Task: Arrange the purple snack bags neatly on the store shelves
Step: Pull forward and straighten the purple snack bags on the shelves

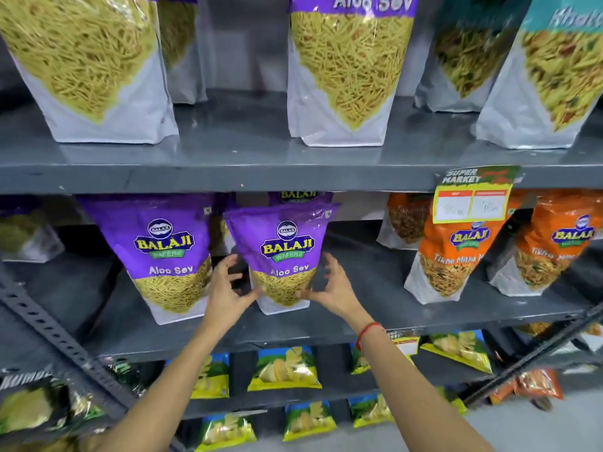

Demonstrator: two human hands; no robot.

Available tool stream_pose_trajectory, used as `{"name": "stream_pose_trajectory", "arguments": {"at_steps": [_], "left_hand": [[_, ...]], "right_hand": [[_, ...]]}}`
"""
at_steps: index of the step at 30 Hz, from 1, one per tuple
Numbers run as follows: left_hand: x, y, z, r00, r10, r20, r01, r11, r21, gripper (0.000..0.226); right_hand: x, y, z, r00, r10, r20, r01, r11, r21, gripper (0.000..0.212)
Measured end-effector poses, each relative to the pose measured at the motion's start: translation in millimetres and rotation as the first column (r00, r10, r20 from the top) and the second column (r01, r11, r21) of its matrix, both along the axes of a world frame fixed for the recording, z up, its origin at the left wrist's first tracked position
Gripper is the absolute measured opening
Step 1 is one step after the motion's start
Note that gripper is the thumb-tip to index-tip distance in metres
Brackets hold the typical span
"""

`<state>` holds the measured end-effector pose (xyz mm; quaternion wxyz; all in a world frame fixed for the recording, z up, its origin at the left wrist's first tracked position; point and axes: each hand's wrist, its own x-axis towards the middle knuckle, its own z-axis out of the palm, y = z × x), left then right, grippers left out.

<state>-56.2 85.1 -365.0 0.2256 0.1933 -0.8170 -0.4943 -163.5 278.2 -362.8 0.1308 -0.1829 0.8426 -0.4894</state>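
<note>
Purple snack bags (pixel 283 256) with yellow Balaji logo, white lettering, yellow sev print, grey-white base. Orange bags (pixel 452 252) same logo, mixed yellow-brown print. Teal-topped bag (pixel 551 70) upper right. Shelves (pixel 228 177) dark grey. Price tag (pixel 471 200) yellow-red-white. Chip packets (pixel 284 370) blue-green-yellow. Wrist thread (pixel 368 331) red.

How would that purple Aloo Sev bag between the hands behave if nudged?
The purple bag probably tips easily: it stands tall on a narrow base. Its glossy film looks slippery and crinkly, so likely floppy. The loose sev inside suggests it is light.
</note>
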Motion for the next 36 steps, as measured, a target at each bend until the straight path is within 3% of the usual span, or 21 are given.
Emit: {"name": "stream_pose_trajectory", "arguments": {"at_steps": [2,3,7,17,36], "left_hand": [[-11.7,-8.7,-20.0,0.983,-0.088,0.16,0.074,0.993,0.088,0.115],[-16.7,-11.8,-26.8,0.964,-0.142,0.225,0.123,0.988,0.098,0.119],[-35.2,-19.1,-46.0,0.944,-0.2,0.261,0.166,0.975,0.148,0.096],[-48.5,6.9,-20.8,0.949,-0.25,0.192,0.23,0.966,0.12,0.076],[-53.4,24.7,-22.1,0.926,-0.286,0.247,0.282,0.958,0.051,0.077]], "right_hand": [[-13.0,-8.9,-12.9,0.999,0.041,0.015,-0.041,0.999,0.025,0.11],[-16.2,-12.0,-14.8,0.998,0.043,0.045,-0.044,0.999,0.013,0.105],[-19.8,-16.6,-13.3,0.995,0.054,0.09,-0.054,0.999,0.001,0.085],[-22.5,11.8,-1.2,1.0,0.006,0.025,-0.005,1.0,-0.018,0.082],[-20.6,27.5,-13.7,0.998,-0.038,0.042,0.038,0.999,-0.004,0.082]]}}
